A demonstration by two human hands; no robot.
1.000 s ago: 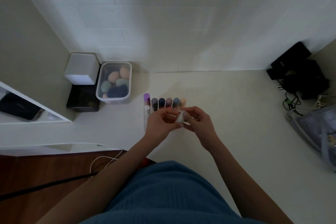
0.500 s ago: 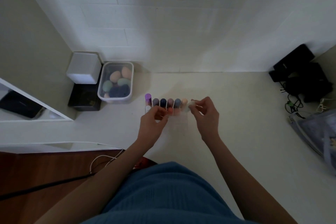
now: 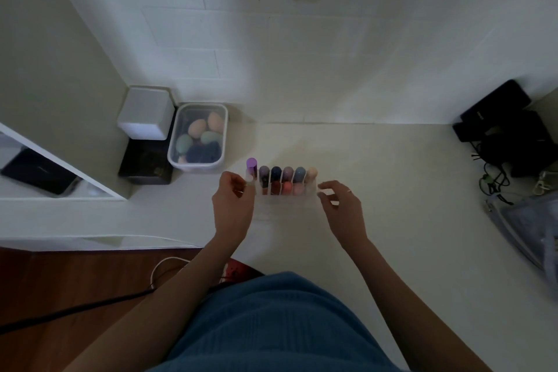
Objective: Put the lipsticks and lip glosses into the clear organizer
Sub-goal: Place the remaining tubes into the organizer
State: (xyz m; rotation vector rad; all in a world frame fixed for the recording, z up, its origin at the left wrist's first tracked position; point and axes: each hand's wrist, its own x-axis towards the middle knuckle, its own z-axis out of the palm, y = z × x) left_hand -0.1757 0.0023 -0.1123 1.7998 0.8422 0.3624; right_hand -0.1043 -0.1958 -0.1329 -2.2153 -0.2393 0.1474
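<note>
Your clear organizer (image 3: 285,190) stands on the tabletop (image 3: 407,220) between your hands, its slots filled with upright lipsticks and lip glosses (image 3: 287,180), a purple-capped tube (image 3: 251,164) at its left end. Your left hand (image 3: 234,205) has its fingers curled near that end; whether it pinches a pale tube is too blurred to tell. Your right hand (image 3: 341,205) hangs loosely curled and holds nothing beside the right end. Steady the organizer from both ends and press any raised tube straight down.
</note>
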